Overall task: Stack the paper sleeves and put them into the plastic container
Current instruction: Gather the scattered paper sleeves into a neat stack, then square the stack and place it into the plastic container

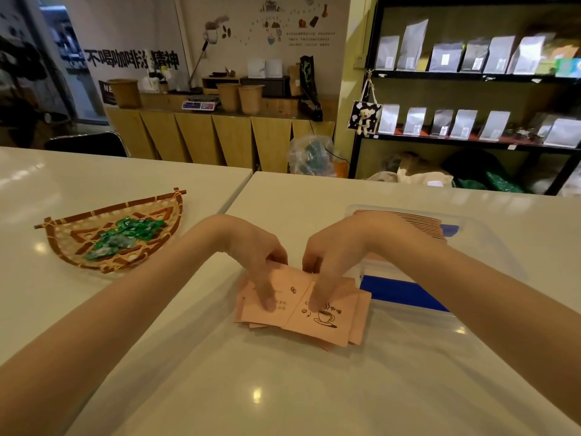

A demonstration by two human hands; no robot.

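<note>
A loose pile of flat, pinkish-brown paper sleeves (317, 322) with a printed coffee cup lies on the white table in front of me. My left hand (257, 256) grips the pile's left part, thumb on top. My right hand (327, 256) holds its right part, a finger pressed on the top sleeve. To the right stands the clear plastic container (490, 243) with blue latches. A row of sleeves (421, 223) is stacked inside it at the back, partly hidden by my right forearm.
A woven bamboo basket (63, 247) with green wrapped candies (125, 236) sits on the table at the left. A seam runs between two white tabletops (239, 190). Beyond the table are a wooden counter and black shelves with bags.
</note>
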